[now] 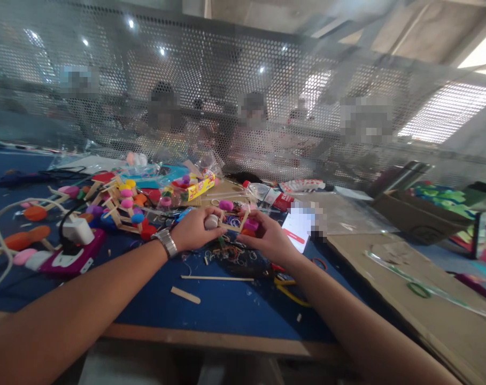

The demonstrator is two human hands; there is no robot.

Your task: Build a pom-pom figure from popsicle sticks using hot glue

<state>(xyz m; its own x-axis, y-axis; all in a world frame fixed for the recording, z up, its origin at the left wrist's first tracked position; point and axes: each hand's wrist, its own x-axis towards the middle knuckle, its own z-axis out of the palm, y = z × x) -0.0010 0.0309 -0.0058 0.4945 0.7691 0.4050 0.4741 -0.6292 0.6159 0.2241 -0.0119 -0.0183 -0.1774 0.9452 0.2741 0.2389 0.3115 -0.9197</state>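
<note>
My left hand [197,229], with a metal watch on its wrist, is closed around a small grey ball at the left corner of a little frame of wooden sticks [233,219]. My right hand [267,235] pinches the right side of the same frame, by a magenta clay ball. The frame has coloured clay balls at its corners, one pink on top. It is held just above the blue table [226,305], over a heap of rubber bands [230,254].
A larger stick-and-ball structure [118,206] stands to the left, with a white charger on a purple box [76,240]. Loose sticks [216,278] lie near the front edge. Cardboard sheets [407,278] cover the right. A perforated screen [243,96] stands behind, with people beyond.
</note>
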